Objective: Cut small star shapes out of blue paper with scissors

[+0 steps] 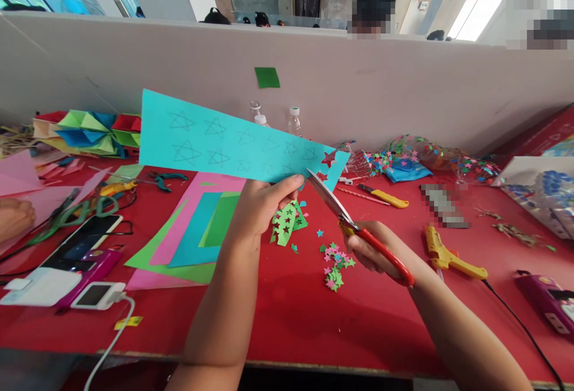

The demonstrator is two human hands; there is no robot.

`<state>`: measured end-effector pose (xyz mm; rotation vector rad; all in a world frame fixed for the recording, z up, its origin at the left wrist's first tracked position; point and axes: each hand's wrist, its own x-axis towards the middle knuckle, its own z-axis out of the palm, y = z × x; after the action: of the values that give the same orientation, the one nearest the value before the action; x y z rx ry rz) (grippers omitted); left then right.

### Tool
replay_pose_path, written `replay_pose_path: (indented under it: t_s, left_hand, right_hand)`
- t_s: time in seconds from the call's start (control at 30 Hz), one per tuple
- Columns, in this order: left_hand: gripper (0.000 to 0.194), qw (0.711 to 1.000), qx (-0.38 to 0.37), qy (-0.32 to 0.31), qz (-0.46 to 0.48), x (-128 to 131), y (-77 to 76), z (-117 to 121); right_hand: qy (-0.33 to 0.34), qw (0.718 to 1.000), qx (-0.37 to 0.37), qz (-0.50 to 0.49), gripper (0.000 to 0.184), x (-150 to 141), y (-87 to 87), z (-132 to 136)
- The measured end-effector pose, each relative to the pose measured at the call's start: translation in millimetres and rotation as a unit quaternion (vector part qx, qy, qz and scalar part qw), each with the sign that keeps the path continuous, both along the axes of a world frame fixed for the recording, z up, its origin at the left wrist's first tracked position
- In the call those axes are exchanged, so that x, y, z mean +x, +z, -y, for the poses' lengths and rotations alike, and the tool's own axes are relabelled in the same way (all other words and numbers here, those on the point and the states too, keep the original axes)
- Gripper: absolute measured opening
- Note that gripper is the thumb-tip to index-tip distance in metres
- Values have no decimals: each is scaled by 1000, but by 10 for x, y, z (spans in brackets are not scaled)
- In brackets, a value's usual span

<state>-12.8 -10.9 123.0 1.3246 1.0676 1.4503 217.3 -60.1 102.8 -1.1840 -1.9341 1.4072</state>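
Note:
A long strip of turquoise paper (201, 140) is pinched in my left hand (269, 199), thumb on top near its lower edge. Pencilled stars cover the strip, and star-shaped holes show at its right end. My right hand (376, 247) is closed round the red handles of a pair of scissors (332, 199). The blade tips meet the strip's lower edge, just right of my left thumb. Below the strip lies green paper (283, 223) with star holes. A small heap of cut paper stars (334, 274) in green, pink and blue sits on the red table.
Coloured sheets (179, 247) are stacked at the left, beside phones and a power bank (96, 295). A yellow glue gun (452, 256), a yellow utility knife (385, 195) and a power strip (542, 295) lie right. Bottles (294, 121) stand by the partition (314, 68). Another person's hand (15, 217) is far left.

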Motion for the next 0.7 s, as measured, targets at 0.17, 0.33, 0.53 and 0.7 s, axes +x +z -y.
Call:
replay_pose_path:
  t_s: [0.17,0.33,0.53,0.7]
  left_hand:
    - [27,1000,10,-6,-23,-30,43,16]
    - [22,999,26,-16,-24,-47,69,21]
    - [21,999,19,-17,-21,-64,65,20]
    - [23,999,18,-19,-33,-85,71,29]
  right_hand:
    - [-3,1000,-4,6,53,29,-24,-15]
    - [5,1000,8,19,52,46,-38,-22]
    - [9,999,27,24,53,42,-38,-21]
    - [10,999,31,34,52,55,-31,-27]
